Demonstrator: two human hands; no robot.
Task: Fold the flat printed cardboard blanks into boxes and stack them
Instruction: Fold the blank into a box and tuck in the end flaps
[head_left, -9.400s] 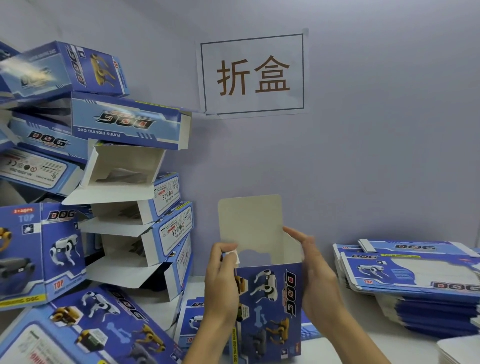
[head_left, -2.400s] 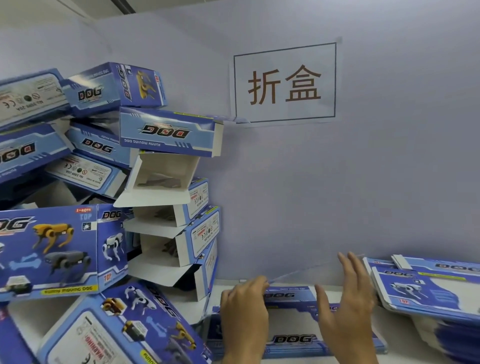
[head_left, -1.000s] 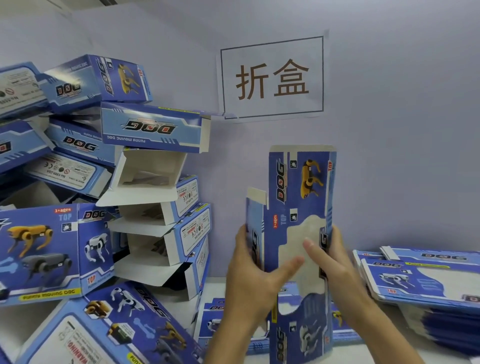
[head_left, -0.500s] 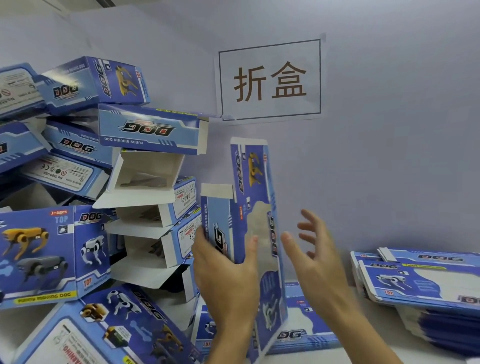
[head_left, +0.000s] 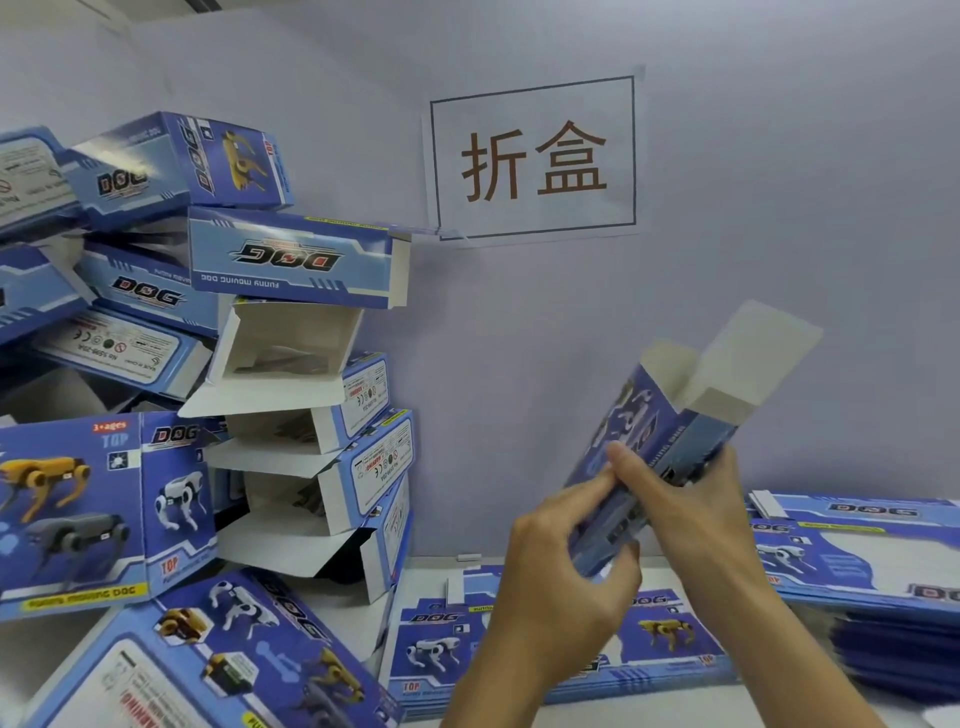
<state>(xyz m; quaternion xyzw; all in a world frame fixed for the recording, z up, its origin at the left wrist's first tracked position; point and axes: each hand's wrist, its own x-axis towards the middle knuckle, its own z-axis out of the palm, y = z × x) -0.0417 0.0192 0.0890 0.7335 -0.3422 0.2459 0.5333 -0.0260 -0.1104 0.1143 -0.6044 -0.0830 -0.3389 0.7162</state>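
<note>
To the left of the hands, and well apart from them, stands the big pile of folded boxes (head_left: 291, 364). It climbs high up the wall and leans a bit. Some boxes in it lie with open white flaps toward us.

To the right of the hands, quite near, sits the stack of flat blanks (head_left: 857, 551) on the worktop (head_left: 675, 712). Right under the hands lies one more flat blank (head_left: 519, 639), picture side up.

Above the hands there is bare wall and open air — lots of room to swing and turn. A paper sign (head_left: 535, 158) hangs higher up.

Between the hands is the half-open box (head_left: 660, 431). Its long side tilts — the low end sits in the hands, the top end points up and to the right, away from the pile. At the top end the white flaps (head_left: 748, 358) stand open.

The left hand (head_left: 561, 582) grips the low end, with the thumb and fingers curled round it. The right hand (head_left: 691, 504) holds the box from the right side, a little higher, with its thumb pressed on the front. Both hands are about as close to the low end, so I think the bottom gets closed next. The open top flaps are nearer the right hand.

The finished box must then cross to the left pile, and the leaning edge there could slip.
</note>
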